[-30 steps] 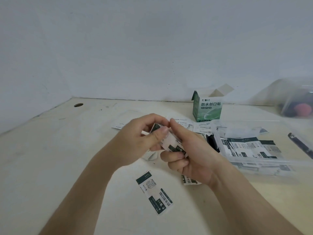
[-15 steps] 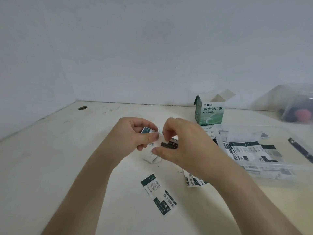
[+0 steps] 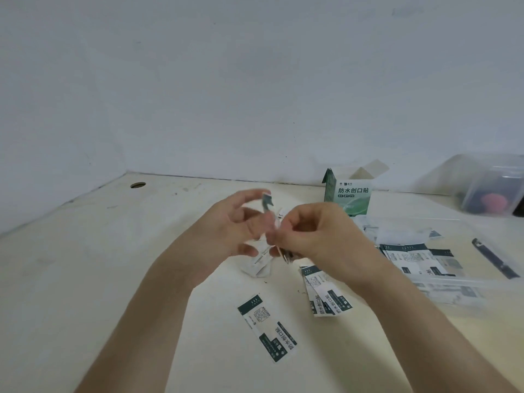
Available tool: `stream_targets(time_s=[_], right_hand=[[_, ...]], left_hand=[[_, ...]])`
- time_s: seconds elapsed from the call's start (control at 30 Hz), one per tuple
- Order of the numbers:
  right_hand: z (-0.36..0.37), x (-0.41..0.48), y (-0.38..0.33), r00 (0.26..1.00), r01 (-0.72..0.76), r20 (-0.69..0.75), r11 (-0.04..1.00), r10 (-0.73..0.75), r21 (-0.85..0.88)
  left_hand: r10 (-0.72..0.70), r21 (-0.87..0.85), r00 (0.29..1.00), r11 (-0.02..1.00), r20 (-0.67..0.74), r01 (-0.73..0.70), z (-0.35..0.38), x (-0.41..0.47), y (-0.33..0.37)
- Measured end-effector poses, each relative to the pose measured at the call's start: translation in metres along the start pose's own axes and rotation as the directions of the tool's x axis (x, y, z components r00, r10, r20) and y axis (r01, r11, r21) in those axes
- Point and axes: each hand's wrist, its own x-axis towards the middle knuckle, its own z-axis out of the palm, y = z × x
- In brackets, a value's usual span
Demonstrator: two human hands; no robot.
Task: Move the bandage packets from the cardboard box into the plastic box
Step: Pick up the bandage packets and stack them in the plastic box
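Green-and-white cardboard box [image 3: 351, 198]

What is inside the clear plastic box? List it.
Overlapping bandage packets lie flat inside the plastic box. Any beneath are covered, and the right hand and wrist hide part of its left end.

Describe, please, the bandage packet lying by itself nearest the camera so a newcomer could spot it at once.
On the pale table, start at the green cardboard box and come toward the camera, slightly left. Nearest the camera, the lone bandage packet lies flat, face up. Unlike the fanned pile of packets to its right, it lies alone and shows its whole green-and-white face.
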Motion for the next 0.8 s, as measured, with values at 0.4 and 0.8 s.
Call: stream_targets(time_s=[0.4,0.8], right_hand=[[-0.01,-0.004,0.008,0.955,-0.26,0.242,0.869,0.169,0.421],[-0.039,-0.015,-0.004,0.963,-0.157,0.264,0.902,0.049,0.403]], left_hand=[[0.353,0.537,0.926,0.759,0.137,-0.368,0.032,-0.008,0.0],[0.464,0.542,0.874,0.703,0.141,-0.461,0.055,-0.006,0.016]])
